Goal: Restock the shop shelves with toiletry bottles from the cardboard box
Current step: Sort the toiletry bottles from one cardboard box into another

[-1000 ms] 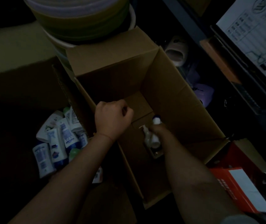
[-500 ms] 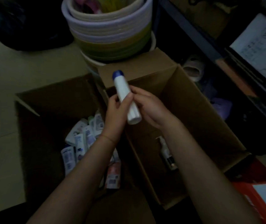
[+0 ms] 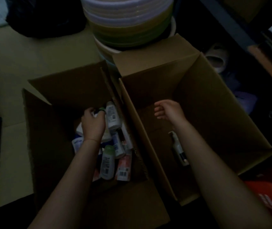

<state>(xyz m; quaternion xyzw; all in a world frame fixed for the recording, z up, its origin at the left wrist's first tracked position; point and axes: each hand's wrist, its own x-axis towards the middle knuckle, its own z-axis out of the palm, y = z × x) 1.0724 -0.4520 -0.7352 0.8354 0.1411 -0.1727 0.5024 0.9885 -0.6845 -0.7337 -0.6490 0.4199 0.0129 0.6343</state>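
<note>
Landmark: I take the right cardboard box (image 3: 214, 103), open-topped, as my reference for every place below.
Left box (image 3: 52, 129): I see it touching the landmark's left wall, flaps open.
Toiletry bottles (image 3: 113, 116): a jumble of white bottles and tubes lies in the left box, piled against the side nearest the landmark.
Pump bottle (image 3: 179, 148): it lies alone on the landmark's floor, toward the near end.
Left hand (image 3: 93, 123): down inside the left box among the bottles, fingers curled; it is too dark for me to tell whether they hold anything.
Right hand (image 3: 169, 110): I see it above the landmark's floor, fingers loosely bent, holding nothing.
Stacked baskets (image 3: 127, 22): just beyond the landmark's far flap.
Red carton (image 3: 269, 202): beside the landmark's near right corner.
</note>
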